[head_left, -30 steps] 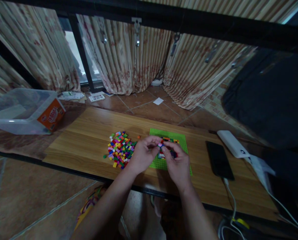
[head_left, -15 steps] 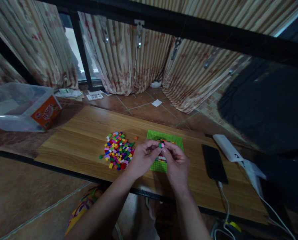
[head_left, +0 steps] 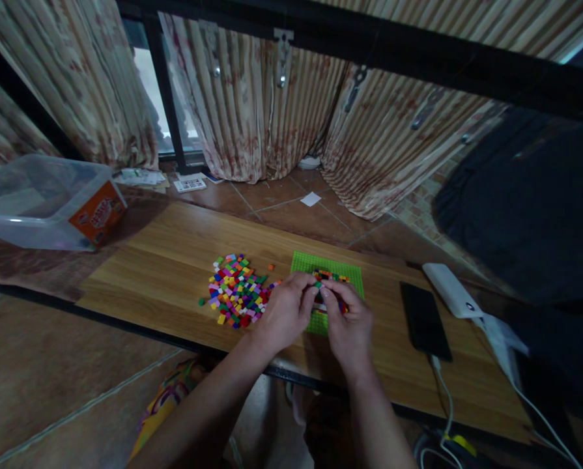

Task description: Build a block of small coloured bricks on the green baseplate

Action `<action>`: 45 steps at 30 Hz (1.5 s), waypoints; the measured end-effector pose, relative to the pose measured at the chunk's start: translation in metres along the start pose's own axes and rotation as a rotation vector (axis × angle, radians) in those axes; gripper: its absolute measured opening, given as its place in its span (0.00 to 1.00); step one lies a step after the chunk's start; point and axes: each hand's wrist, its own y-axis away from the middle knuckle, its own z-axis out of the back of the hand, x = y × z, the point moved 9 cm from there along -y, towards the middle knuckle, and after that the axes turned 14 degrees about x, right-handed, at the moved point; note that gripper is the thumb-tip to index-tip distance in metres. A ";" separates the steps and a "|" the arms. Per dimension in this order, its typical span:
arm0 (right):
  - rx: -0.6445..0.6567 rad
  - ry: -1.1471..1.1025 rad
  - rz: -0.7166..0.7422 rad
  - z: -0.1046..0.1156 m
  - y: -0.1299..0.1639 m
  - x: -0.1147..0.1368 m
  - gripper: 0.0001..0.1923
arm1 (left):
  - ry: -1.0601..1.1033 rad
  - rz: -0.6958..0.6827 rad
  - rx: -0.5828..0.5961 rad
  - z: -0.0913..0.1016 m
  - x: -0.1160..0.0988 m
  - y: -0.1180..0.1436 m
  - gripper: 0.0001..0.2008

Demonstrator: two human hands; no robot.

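Observation:
Fingertips of my left hand (head_left: 287,311) and my right hand (head_left: 350,320) meet above a green studded baseplate (head_left: 298,262). Pinched between them is a small green building brick (head_left: 318,284), with a bit of pink beside it, partly covered by the fingers. Both hands are closed. Below them, rows of coloured bricks (head_left: 342,279) sit on the baseplate, largely hidden by my hands. A loose pile of multicoloured bricks (head_left: 237,290) lies on the table just left of my left hand.
On the wooden table (head_left: 149,260), a black phone (head_left: 424,320) with a cable and a white power bank (head_left: 450,291) lie at the right. A clear plastic box (head_left: 42,202) with an orange label stands at the left. One orange brick (head_left: 271,267) lies apart from the pile.
The whole view has shifted slightly. My fingers have closed further around the small bricks, and less of the pink one shows. Both hands stay over the baseplate.

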 end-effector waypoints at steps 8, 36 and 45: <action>-0.056 0.060 0.016 0.000 0.004 0.005 0.08 | 0.098 0.085 0.020 -0.005 0.007 0.000 0.08; -0.051 0.101 -0.193 0.024 0.005 -0.050 0.06 | 0.168 0.273 0.050 -0.013 0.030 -0.001 0.09; -0.072 0.120 -0.214 0.023 0.008 -0.049 0.06 | 0.109 0.277 0.048 -0.014 0.029 0.000 0.09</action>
